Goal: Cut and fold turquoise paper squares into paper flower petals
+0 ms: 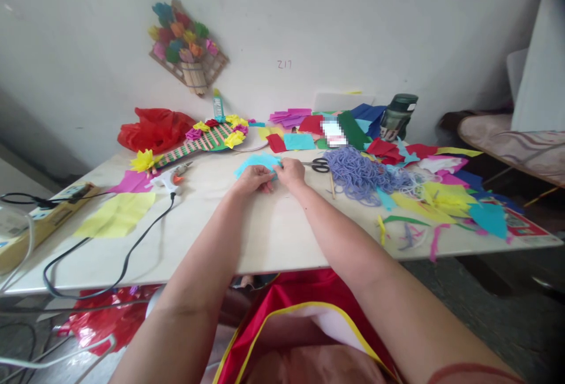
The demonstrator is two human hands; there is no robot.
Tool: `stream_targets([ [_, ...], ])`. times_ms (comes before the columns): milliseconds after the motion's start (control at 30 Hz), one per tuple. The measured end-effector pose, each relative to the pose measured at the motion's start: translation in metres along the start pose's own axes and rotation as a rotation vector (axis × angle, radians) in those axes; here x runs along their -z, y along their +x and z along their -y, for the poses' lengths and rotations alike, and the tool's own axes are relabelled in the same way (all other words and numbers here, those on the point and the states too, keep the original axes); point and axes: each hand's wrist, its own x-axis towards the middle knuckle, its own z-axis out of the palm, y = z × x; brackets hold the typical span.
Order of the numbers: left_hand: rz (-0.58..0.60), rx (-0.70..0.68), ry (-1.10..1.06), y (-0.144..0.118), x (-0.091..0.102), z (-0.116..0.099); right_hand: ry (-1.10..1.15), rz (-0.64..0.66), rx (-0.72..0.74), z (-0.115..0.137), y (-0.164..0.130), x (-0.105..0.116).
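Note:
A light-blue sheet of crepe paper [256, 162] lies over the middle of the table, spread beyond both hands. My left hand [253, 179] is curled at its near edge, fingers bent against the paper. At the paper's right end, my right hand [291, 173] is closed in a pinch on the edge. Just right of that hand are scissors [320, 165] with black handles, the blades partly hidden. A thin wooden stick [332, 185] lies near them, beside a tangled heap of purple yarn [357, 172].
To the left lie a corded glue gun [168, 180], yellow paper [117, 214], a power strip [48, 219] and a flower-decorated craft piece [203, 145]. Red plastic [154, 129] sits behind. Coloured paper scraps [445, 198] cover the right side; a dark bottle [398, 116] stands at the back.

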Motion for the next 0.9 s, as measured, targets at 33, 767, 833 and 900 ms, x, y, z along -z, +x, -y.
stream_targets([
  [33,-0.011,0.001,-0.003,0.000,0.001,0.001,-0.079,-0.012,0.075,0.002,-0.001,-0.001],
  [767,-0.014,-0.080,-0.006,-0.004,0.002,-0.003,0.799,0.126,-0.294,-0.004,0.003,-0.002],
  [833,-0.030,-0.082,0.046,-0.003,0.000,-0.003,0.696,0.096,-0.273,-0.005,0.005,-0.004],
  [900,-0.066,-0.067,0.095,-0.001,-0.001,-0.003,0.586,0.081,-0.258,-0.006,0.007,-0.007],
])
